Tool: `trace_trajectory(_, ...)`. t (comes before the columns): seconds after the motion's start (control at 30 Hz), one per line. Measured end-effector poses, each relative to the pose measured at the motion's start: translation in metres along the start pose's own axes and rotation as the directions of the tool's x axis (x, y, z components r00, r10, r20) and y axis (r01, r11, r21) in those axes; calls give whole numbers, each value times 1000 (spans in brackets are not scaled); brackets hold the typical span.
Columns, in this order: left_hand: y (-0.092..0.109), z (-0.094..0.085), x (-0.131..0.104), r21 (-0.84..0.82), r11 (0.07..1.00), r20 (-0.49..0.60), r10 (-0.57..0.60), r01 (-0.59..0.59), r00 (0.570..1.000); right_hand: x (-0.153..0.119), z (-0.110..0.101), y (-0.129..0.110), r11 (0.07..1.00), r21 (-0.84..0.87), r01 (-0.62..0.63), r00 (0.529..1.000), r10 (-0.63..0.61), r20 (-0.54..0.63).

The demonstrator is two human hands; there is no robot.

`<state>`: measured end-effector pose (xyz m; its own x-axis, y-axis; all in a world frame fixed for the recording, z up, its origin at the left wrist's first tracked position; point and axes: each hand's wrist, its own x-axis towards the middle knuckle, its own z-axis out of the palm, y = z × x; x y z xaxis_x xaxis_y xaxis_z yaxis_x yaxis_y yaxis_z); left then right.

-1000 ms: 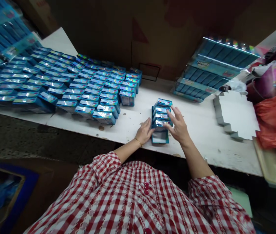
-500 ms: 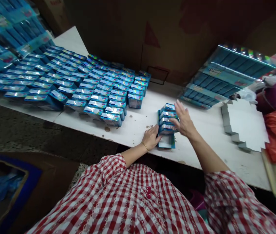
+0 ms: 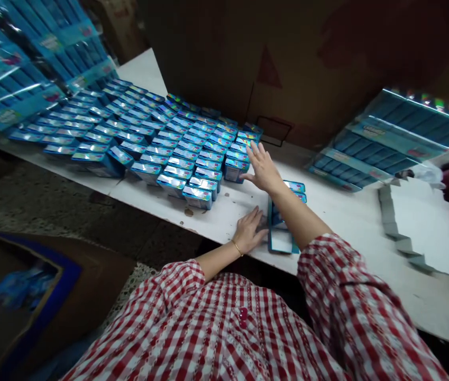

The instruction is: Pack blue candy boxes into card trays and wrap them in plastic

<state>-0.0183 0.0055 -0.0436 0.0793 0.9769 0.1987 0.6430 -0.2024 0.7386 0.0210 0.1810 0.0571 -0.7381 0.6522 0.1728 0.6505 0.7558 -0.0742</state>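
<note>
My right hand (image 3: 263, 168) is open, fingers spread, over the right end of a large group of small blue boxes (image 3: 176, 162) standing in rows. Its fingertips are close to the nearest boxes; whether they touch cannot be made out. My left hand (image 3: 249, 231) lies open on the table, beside the left wall of a blue display tray (image 3: 283, 241). Several small blue boxes (image 3: 296, 186) stand in the tray's far part, and its near end shows a bare white bottom. My right forearm hides part of the tray.
Clear-wrapped stacks of filled trays stand at the left (image 3: 61, 42) and right (image 3: 370, 140). A pile of flat white cartons (image 3: 424, 219) lies on the white table (image 3: 343, 233) at the right. Below left is an open brown carton (image 3: 101, 286) holding blue wrapping.
My right hand has moved left from above the boxes in the tray to the large group. My left hand stays by the tray, its fingers now more spread. The view has shifted slightly.
</note>
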Motion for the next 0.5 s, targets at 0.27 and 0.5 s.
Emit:
trace_trajectory(0.27,-26,-36,-25,9,997,-96,-74,76,993,15,47,-31,998,-67,-14,997,8,-80)
trace_trajectory(0.5,-33,-38,-24,2,999,-95,-53,53,994,21,31,-44,997,-6,-78,996,78,38)
